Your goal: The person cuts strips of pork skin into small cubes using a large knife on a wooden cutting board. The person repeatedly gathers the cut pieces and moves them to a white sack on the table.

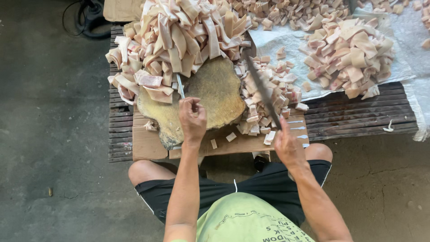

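Observation:
My left hand (192,118) hovers over the near edge of a worn round wooden chopping block (215,89), fingers curled in with nothing visible in them. My right hand (286,145) grips the handle of a long dark knife (262,92), whose blade slants up and left over a heap of small cut pale pink pieces (268,96). A tall pile of long pale pink strips (179,40) leans onto the far side of the block. A second thin blade (180,86) lies on the block beside the strips.
The block rests on cardboard (148,143) over a low dark slatted wooden platform (358,112). A white sheet (286,45) holds more heaps of cut pieces (349,56) at right and behind. Grey concrete floor (53,134) surrounds; dark cables (89,20) lie top left.

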